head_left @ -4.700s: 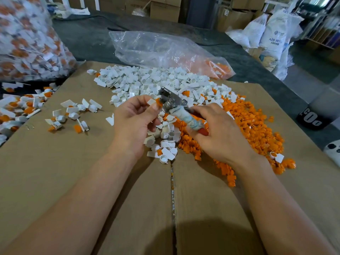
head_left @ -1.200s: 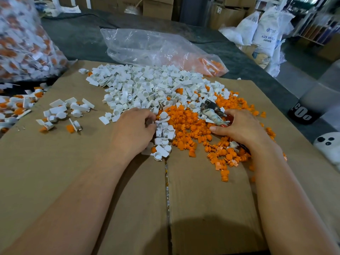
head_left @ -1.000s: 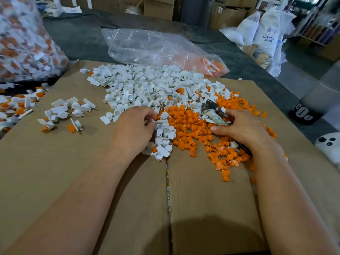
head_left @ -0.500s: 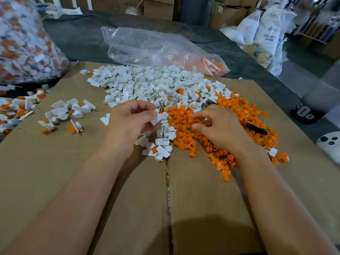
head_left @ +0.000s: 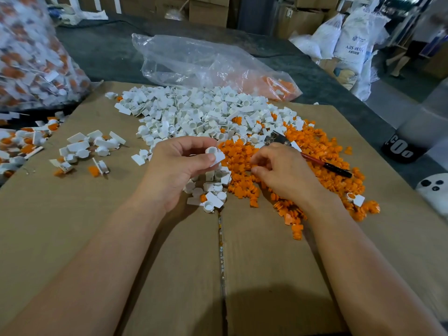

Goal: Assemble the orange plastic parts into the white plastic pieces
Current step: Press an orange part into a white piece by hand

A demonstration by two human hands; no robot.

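Left grip (head_left: 179, 166), frame centre: my thumb and fingers clamped on one white piece (head_left: 214, 154), its cup facing up.
Right grip (head_left: 283, 170), just right of it: fingers curled into the orange parts (head_left: 327, 146); whether I hold one, cannot tell.
White pile (head_left: 194, 110): above both grips.
Pliers (head_left: 324, 163): lying on the orange parts.
Cardboard tabletop (head_left: 60, 214).

We saw a matt brown cardboard sheet (head_left: 97, 226), rough along its middle seam. The small white plastic pieces (head_left: 194, 112) looked smooth and faintly glossy; the small orange plastic parts (head_left: 315, 151) seemed duller. A crinkled clear plastic-film bag (head_left: 194, 61) shone. The hand tool (head_left: 277, 139) had a bare grey metal head and a glossy red-and-black handle.
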